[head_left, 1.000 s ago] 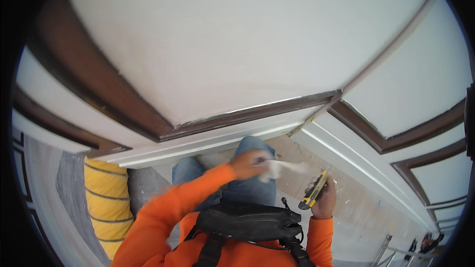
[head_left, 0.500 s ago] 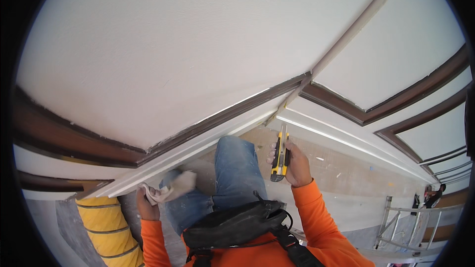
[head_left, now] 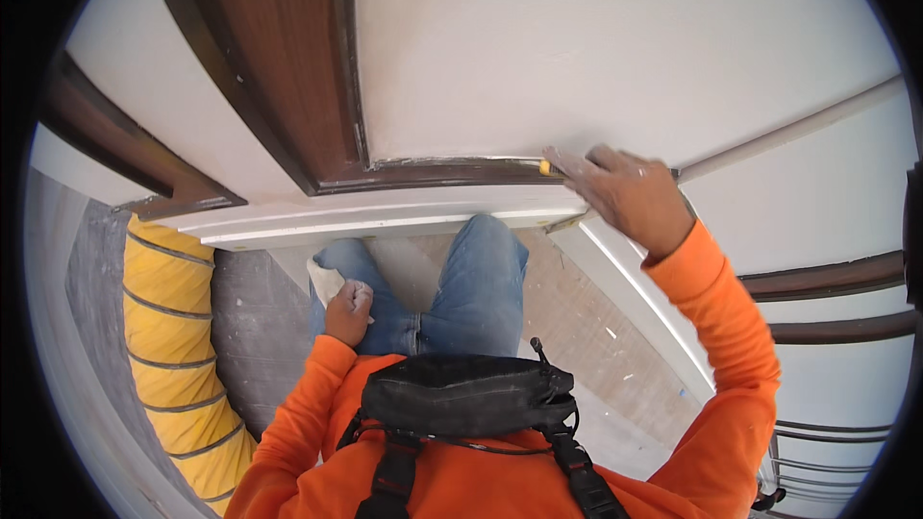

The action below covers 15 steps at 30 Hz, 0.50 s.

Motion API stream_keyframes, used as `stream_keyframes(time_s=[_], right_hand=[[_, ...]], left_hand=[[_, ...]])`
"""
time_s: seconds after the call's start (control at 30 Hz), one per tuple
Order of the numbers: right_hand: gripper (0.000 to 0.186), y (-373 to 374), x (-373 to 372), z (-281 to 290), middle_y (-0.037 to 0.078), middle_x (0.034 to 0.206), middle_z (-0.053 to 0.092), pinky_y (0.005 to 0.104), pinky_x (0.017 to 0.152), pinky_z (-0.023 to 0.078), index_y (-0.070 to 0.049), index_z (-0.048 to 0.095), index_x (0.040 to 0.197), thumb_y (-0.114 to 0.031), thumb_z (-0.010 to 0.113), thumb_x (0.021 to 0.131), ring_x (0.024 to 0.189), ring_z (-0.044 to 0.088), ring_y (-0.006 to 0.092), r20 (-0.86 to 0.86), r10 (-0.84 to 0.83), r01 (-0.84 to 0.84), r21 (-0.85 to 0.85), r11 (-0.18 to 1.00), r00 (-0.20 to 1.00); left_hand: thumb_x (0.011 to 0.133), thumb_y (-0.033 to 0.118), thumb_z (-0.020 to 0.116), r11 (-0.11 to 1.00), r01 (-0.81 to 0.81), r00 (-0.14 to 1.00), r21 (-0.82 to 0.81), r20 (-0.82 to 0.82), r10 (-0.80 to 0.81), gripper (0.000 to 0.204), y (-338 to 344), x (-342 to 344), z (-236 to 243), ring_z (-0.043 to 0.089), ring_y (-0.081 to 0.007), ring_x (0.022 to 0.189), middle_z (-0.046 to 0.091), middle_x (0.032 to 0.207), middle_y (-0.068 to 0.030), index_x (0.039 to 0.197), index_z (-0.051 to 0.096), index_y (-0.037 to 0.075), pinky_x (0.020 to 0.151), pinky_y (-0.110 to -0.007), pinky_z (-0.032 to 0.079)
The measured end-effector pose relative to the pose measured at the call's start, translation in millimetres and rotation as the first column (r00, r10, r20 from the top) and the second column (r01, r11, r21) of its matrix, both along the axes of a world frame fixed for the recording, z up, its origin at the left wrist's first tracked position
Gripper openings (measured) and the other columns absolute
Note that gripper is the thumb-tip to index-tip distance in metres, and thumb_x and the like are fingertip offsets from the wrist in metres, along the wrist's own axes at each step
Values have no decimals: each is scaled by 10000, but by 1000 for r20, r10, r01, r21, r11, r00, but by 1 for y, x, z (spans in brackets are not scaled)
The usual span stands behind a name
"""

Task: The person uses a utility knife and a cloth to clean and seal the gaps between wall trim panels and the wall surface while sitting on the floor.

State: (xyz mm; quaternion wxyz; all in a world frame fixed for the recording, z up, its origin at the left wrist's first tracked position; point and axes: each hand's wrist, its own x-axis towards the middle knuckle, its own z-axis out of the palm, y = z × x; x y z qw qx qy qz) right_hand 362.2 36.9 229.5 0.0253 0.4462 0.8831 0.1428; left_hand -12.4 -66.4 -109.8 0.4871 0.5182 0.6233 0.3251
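Note:
My right hand (head_left: 635, 192) is closed on a yellow utility knife (head_left: 546, 166), mostly hidden behind my fingers, against the dark brown moulding (head_left: 442, 173) along the lower edge of a white panel (head_left: 625, 48). A seam of rough white and grey material runs where panel and moulding meet. Down at my left thigh, my left hand (head_left: 351, 312) grips a crumpled off-white cloth (head_left: 325, 279). A white ledge (head_left: 375, 228) runs below the moulding, just beyond my jeans-covered knees (head_left: 478, 279).
A large yellow ribbed hose (head_left: 168, 336) lies on the grey floor at left. A black bag (head_left: 466, 389) hangs at my front. More white panels with brown trim (head_left: 827, 327) continue rightward, over a wood-look floor (head_left: 586, 336) with small scraps.
My right hand has risen with the knife from beside my knee to the moulding. My left hand has moved onto my left thigh with the cloth. My view has turned.

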Motion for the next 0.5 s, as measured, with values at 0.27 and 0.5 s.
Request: stream_keyframes(time_s=[0.27, 0.5], right_hand=[[444, 31, -30, 16, 58, 895, 653, 328, 553, 534, -215, 629, 1326, -78, 598, 905, 684, 665, 204, 156, 218, -224, 20, 974, 963], [452, 33, -40, 11, 84, 946, 668, 352, 580, 544, -210, 631, 1329, -64, 580, 905, 695, 673, 227, 189, 211, -209, -29, 977, 959]], left_hand=[[981, 270, 579, 998, -66, 996, -19, -64, 64, 264, 4, -1, 1, 696, -310, 715, 691, 769, -161, 976, 664, 20, 688, -404, 533], [976, 264, 589, 995, -85, 990, 57, -108, 90, 261, 3, 3, -6, 693, -296, 709, 689, 766, -161, 977, 668, 15, 688, -395, 532]])
